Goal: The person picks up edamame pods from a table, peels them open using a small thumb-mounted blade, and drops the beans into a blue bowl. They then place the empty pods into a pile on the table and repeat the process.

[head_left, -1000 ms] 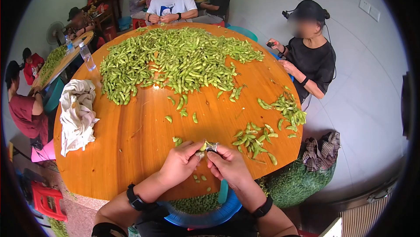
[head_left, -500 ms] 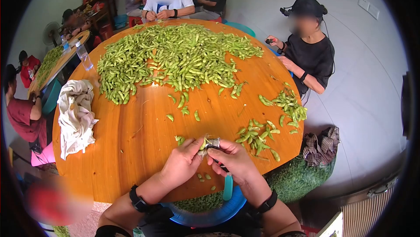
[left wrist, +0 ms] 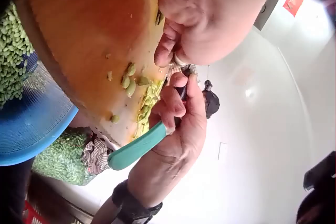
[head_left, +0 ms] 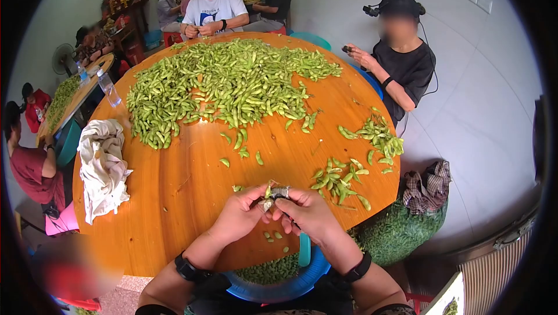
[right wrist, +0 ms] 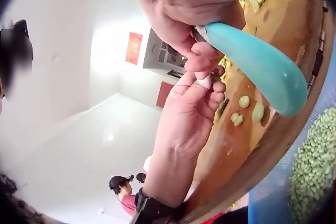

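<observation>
In the head view my left hand pinches a green pod close to the table's near edge. My right hand grips a tool with a teal handle; its dark upper part meets the pod between both hands. The handle sticks out below the right palm in the right wrist view. Whitish wrapping shows on the left fingertips, and the pod is mostly hidden there. Several loose beans lie on the wood by the hands. A blue basket of shelled beans sits below the table edge.
A large heap of pods covers the far part of the table. Smaller pod piles lie at right, a white cloth and a bottle at left. A full green sack stands right. Other people sit around.
Both hands stay together with the pod and tool, shifting only slightly. The head view has moved a little. The person at right has raised a hand nearer the face.
</observation>
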`<state>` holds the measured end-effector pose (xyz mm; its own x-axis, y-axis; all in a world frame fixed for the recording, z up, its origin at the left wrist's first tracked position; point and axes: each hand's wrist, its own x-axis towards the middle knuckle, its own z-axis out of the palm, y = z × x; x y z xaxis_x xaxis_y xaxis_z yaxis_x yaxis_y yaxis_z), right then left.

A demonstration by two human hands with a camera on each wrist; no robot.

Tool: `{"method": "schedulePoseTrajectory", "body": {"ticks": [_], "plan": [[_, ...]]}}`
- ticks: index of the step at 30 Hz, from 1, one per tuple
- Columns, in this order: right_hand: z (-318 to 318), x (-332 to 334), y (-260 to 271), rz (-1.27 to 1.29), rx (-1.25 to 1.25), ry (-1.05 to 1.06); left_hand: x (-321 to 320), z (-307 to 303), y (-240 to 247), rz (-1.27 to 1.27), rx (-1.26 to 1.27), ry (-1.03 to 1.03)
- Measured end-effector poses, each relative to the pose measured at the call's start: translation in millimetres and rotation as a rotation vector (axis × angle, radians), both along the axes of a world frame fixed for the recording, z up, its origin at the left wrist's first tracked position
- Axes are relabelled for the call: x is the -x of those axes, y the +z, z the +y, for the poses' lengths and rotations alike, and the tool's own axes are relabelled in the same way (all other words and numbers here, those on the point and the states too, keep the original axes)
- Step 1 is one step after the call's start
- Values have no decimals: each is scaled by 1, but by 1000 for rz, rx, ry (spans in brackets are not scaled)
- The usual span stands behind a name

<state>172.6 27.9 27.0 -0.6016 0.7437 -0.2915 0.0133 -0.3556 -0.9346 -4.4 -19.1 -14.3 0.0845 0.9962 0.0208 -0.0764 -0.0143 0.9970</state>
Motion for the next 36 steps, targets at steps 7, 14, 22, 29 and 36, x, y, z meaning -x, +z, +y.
{"method": "schedulePoseTrajectory", "body": {"ticks": [7, 14, 22, 29, 36], "plan": [[-9, 1, 8, -231, -731, -183, -7, -5, 9, 437, -156, 103], [-4, -4, 1, -366, -842, -20, 1, -1, 8, 23, -59, 60], [0, 3, 13, -239, -533, -37, 5, 1, 9, -119, -75, 132], [6, 14, 16, -184, -412, 3, 6, 0, 9, 146, -166, 183], [7, 16, 19, -225, -348, 98, 3, -1, 12, 693, -359, 291]]}}
